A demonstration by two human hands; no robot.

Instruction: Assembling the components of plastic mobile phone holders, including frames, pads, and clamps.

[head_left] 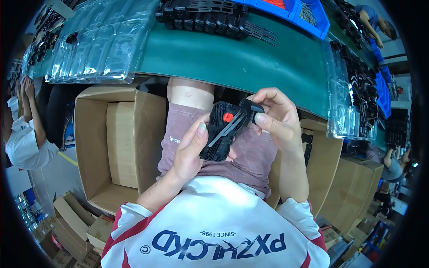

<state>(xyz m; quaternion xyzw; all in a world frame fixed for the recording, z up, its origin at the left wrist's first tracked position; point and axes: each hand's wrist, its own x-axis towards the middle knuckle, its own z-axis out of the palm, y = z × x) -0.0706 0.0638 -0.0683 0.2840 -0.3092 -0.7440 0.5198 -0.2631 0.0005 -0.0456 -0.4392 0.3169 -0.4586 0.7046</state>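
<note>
Above the person's lap, just below the bench edge, sits a black plastic tool body (222,131) with a small red button and a grey metal blade strip running slantwise across its face. It is held tilted, face up toward the camera, probably so the blade side can be seen while it is worked on. At 8 o'clock of it, the left hand (190,154) cradles the lower end, thumb pressed on the front, fingers closed behind. At 2 o'clock, the right hand (275,118) pinches the upper black end piece between thumb and forefinger. At 12 o'clock lies the green bench (232,62), carrying a row of black parts (210,18). Clear plastic trays (96,42) lie at 10 o'clock, blue bins (308,18) at 1 o'clock. An open cardboard box (111,147) stands at 9 o'clock, within easy reach.
</note>
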